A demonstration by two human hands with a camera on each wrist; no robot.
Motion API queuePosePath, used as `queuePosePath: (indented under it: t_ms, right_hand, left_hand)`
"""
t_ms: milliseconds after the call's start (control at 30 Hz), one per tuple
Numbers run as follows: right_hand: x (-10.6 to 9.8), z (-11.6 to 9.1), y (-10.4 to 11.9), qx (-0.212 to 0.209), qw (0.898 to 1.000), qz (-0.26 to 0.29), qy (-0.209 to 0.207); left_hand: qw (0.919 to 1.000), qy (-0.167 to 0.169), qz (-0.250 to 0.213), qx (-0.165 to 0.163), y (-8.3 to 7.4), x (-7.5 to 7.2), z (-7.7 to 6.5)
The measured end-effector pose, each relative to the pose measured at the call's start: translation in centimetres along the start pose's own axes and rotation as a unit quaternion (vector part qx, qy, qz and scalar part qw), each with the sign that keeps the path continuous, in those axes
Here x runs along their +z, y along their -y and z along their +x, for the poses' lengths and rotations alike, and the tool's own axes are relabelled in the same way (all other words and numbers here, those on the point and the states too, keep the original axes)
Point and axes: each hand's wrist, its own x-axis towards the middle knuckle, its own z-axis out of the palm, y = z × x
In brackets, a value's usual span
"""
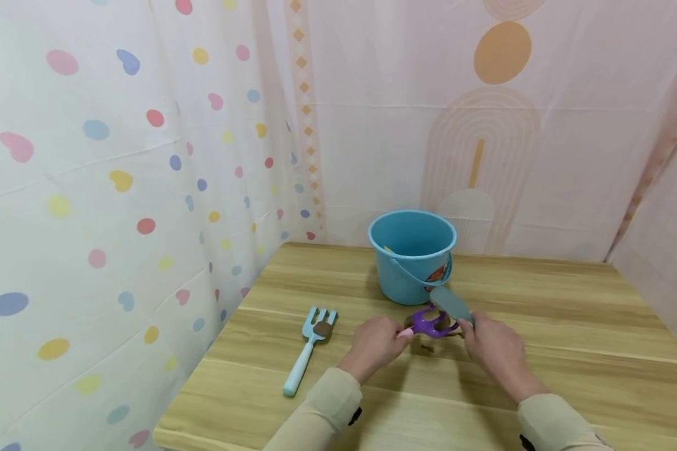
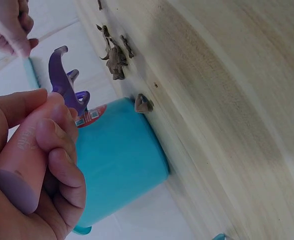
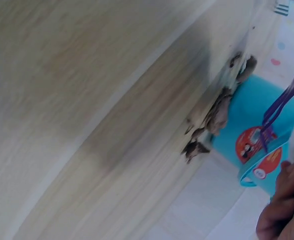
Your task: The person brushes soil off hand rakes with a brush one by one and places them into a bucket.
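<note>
My left hand (image 1: 375, 343) grips the pink handle (image 2: 29, 145) of a toy rake (image 1: 429, 324) with curved purple tines, raised over the table. In the right hand (image 1: 495, 346) is a grey-blue toy shovel (image 1: 451, 304) with a flat, rounded blade; it is angled toward the rake and overlaps its tines in the head view. Crumpled dry leaves (image 2: 116, 59) lie on the wood below the two tools, partly hidden by them in the head view. Just behind stands a blue bucket (image 1: 409, 275) with its handle hanging down in front. Most of the shovel is out of the right wrist view.
A light blue toy fork (image 1: 303, 360) lies on the wooden table (image 1: 248, 388) to the left, with a brown roundish piece (image 1: 323, 329) at its tines. Something yellow shows inside the bucket. Patterned curtains (image 1: 372, 156) hang behind and beside the table.
</note>
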Motion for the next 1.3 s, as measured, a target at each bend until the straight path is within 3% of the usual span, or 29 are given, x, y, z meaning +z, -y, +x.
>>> queuePosePath:
  t_ms: [133, 233, 400, 600, 1000, 1300]
  right_hand:
    - [0.5, -0.1, 0.9, -0.072, 0.997, 0.01, 0.011]
    - [0.9, -0.3, 1.4, -0.1, 0.994, 0.001, 0.034]
    - [1.2, -0.5, 1.5, -0.062, 0.997, -0.018, 0.044]
    - [1.0, -0.1, 1.0, -0.022, 0.998, -0.043, 0.047]
    - [0.9, -0.4, 0.0, -0.052, 0.993, -0.098, -0.038]
    - [0.6, -0.2, -0.4, -0.051, 0.992, -0.103, -0.047]
  left_hand:
    - [0.9999, -0.009, 0.007, 0.001, -0.2, 0.0, 0.0]
    - [0.9999, -0.003, 0.01, -0.001, -0.2, 0.0, -0.1]
    - [0.9996, 0.008, 0.024, 0.012, -0.5, 0.0, -0.1]
    - [0.999, -0.005, 0.035, 0.026, -0.8, 0.0, -0.2]
    - [0.9977, -0.015, 0.055, 0.035, -1.0, 0.0, -0.3]
    - [0.9969, -0.025, 0.062, 0.041, -1.1, 0.0, -0.2]
